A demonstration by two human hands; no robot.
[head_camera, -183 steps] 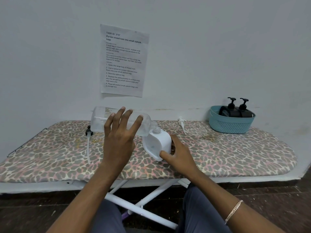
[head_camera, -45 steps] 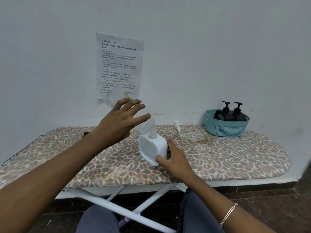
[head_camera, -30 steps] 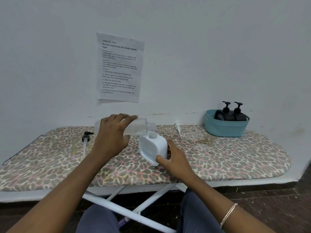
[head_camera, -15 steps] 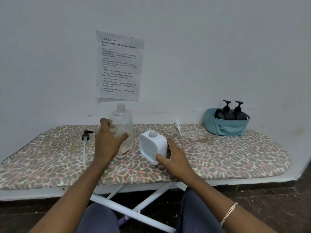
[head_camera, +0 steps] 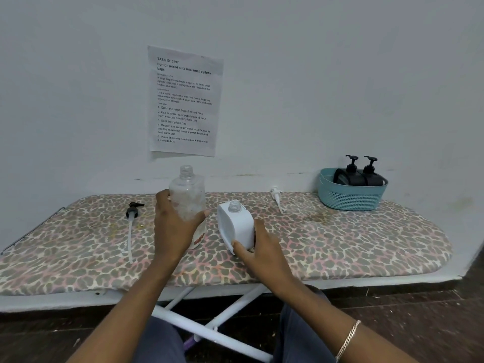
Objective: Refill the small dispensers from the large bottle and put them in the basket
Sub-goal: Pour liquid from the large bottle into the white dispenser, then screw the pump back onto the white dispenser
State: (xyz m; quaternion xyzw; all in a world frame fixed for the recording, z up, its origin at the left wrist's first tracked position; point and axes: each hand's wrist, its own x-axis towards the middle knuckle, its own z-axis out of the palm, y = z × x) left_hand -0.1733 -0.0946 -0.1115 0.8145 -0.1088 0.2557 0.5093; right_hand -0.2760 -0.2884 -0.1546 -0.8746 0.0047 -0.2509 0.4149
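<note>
If the right hand (head_camera: 258, 251) slackens, the uncapped small white square plastic dispenser (head_camera: 235, 226) could topple on the soft leopard-print padded board (head_camera: 340, 244) and spill. Thumb and fingers curl round its lower corner. Just left, the left hand (head_camera: 174, 226) wraps the upright, open-necked tall clear plastic bottle (head_camera: 188, 195). Beyond the right hand lies a white pump (head_camera: 277, 197); far right, the teal basket (head_camera: 351, 197) holds 2 black dispensers (head_camera: 358, 176).

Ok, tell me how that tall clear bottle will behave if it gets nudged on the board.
The clear bottle looks nearly empty, so it is probably light. Tall, narrow and upright on the padded board cover, it would likely tip rather than slide. Its neck is open, so any residue might spill. The left hand grips it.
</note>
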